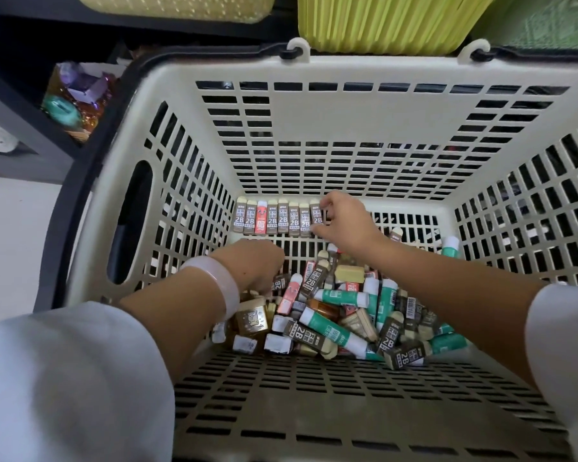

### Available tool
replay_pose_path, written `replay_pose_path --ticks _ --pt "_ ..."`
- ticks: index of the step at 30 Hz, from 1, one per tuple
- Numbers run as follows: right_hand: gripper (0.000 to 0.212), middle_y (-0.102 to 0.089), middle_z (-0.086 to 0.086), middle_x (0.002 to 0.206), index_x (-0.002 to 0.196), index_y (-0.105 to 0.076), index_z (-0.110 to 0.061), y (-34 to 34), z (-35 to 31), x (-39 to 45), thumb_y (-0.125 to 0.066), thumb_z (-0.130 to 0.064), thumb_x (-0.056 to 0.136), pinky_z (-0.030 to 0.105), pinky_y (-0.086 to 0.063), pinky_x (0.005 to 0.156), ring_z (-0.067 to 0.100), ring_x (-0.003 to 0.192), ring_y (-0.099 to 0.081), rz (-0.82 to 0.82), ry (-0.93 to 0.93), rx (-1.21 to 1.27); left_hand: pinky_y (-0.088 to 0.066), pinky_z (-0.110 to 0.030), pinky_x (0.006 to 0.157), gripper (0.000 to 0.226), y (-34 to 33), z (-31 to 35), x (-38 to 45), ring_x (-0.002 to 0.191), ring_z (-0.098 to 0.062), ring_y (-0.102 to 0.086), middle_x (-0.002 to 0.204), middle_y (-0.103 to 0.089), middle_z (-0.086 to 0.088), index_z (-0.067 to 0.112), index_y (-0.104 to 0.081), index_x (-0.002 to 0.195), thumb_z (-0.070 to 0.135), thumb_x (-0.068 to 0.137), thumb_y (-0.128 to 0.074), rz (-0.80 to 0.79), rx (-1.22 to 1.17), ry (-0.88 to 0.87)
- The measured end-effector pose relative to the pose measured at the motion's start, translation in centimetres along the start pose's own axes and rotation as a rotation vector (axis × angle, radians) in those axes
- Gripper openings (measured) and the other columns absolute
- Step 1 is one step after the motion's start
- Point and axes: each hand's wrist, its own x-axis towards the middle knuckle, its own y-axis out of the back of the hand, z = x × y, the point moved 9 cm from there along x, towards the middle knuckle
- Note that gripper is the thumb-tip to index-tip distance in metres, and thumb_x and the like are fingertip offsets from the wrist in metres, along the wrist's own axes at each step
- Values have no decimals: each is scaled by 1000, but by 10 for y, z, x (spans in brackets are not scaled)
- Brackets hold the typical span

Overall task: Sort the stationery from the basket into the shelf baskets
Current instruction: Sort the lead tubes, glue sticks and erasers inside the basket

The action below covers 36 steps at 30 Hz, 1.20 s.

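Stationery hides left hand fingers, grip unclear; right hand pinches eraser.

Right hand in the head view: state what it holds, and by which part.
The right hand pinches the rightmost brown 2B eraser in the lined-up row, fingertips at its top end and thumb at its bottom end.

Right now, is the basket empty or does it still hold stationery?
Not empty. The basket holds a loose pile of erasers and glue sticks, plus a row of erasers along its far wall.
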Motion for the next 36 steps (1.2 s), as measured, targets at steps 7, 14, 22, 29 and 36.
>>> replay_pose_path --ticks 7,14,22,29,36 --pt "46 -43 11 126 111 -44 -10 -18 -24 0 -66 -38 82 31 -38 64 30 90 -56 10 152 -431 -43 -19 65 16 38 -15 -1 73 -12 -51 75 -46 3 16 -45 78 14 88 -58 221 -191 54" --pt "35 -47 8 111 107 -52 -12 -5 -26 2 -61 -37 85 31 -41 69 23 89 -53 21 115 -354 -41 -21 61 8 60 -31 -7 73 -15 -52 82 -51 -2 13 -53 90 13 87 -60 381 -443 153" --pt "24 -66 -6 95 110 -63 -17 10 -46 -17 -63 -19 86 1 -40 70 0 83 -57 -196 317 15 -49 -36 83 15 65 -28 -13 85 -20 -58 96 -62 -11 14 -55 91 10 82 -66 433 -1036 84" --pt "11 -57 2 89 87 -52 -17 23 34 -4 -61 -21 88 22 -43 57 14 75 -57 67 -223 192 -41 -13 64 8 50 9 -6 78 -8 -53 94 -57 4 17 -58 92 13 92 -52 358 -530 -122" --pt "4 -57 3 91 86 -57 -10 7 28 8 -61 -11 87 37 -50 88 23 94 -59 113 -260 281 -42 -32 84 48 13 36 6 104 -27 -56 119 -57 -12 13 -41 129 27 87 -61 142 -336 -217"
